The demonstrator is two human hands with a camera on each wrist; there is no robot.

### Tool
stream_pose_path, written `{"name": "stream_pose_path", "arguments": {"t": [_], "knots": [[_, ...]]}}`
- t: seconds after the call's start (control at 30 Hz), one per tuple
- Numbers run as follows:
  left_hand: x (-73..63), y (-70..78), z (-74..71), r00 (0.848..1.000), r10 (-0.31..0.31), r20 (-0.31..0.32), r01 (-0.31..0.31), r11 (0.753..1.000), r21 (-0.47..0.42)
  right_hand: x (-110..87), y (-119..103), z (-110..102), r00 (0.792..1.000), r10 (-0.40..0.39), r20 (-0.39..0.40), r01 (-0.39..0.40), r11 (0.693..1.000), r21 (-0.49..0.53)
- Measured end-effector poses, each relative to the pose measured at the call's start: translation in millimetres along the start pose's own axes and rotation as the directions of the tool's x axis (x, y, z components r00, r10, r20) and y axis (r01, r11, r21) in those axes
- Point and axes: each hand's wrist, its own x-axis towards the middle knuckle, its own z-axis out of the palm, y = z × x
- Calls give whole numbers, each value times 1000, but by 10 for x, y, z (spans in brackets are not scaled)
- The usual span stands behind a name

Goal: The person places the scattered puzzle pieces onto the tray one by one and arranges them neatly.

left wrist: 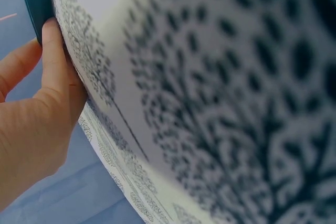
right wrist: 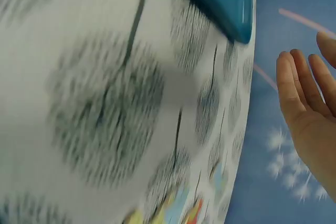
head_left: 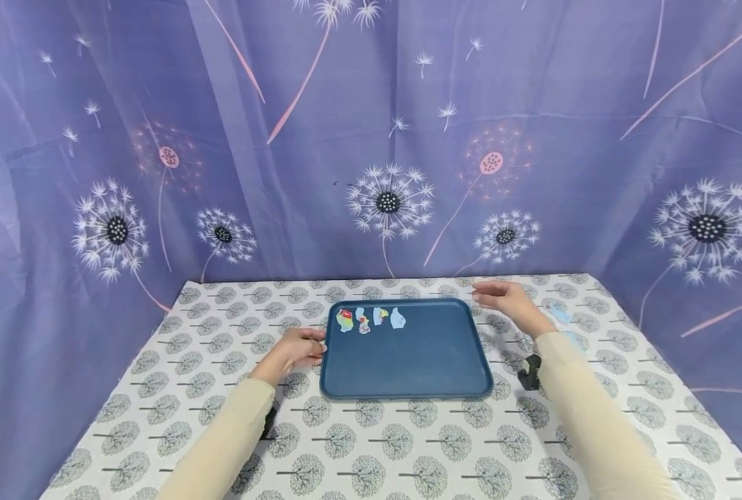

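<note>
A dark blue rectangular tray (head_left: pixel 408 361) lies on the table. Along its far rim, toward the left, sit several small flat printed pieces (head_left: pixel 344 320) with irregular outlines, in light blue, yellow and red. My left hand (head_left: pixel 297 351) is at the tray's left edge; in the left wrist view its fingertips touch the teal-looking rim (left wrist: pixel 38 3). Raised beside the tray's far right corner is my right hand (head_left: pixel 508 302), holding nothing. The right wrist view shows that hand (right wrist: pixel 312 114) with its fingers extended, apart from the tray (right wrist: pixel 226 3).
More flat pieces (head_left: pixel 558 312) lie on the table to the right, partly hidden by the right forearm; the right wrist view shows coloured pieces (right wrist: pixel 178 205) at its bottom edge. A tree-print cloth (head_left: pixel 365 444) covers the table. Behind hangs a purple dandelion curtain (head_left: pixel 308 173).
</note>
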Motion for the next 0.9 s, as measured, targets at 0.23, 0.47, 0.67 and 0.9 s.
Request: {"name": "stream_pose_path", "arguments": {"t": [0.23, 0.47, 0.67, 0.9], "knots": [[2, -23, -15, 1000, 3, 18, -2, 1000, -23, -250, 220, -319, 998, 56, 15, -56, 998, -6], [9, -13, -30, 999, 8, 40, -8, 1000, -17, -521, 377, -582, 995, 95, 18, -93, 993, -66], [17, -14, -38, 999, -1, 38, 2, 1000, -31, -697, 530, -686, 995, 83, 53, -81, 996, -45], [8, -6, -38, 999, -1, 32, 2, 999, -43, -777, 705, -725, 992, 59, 111, -60, 998, 9]]}}
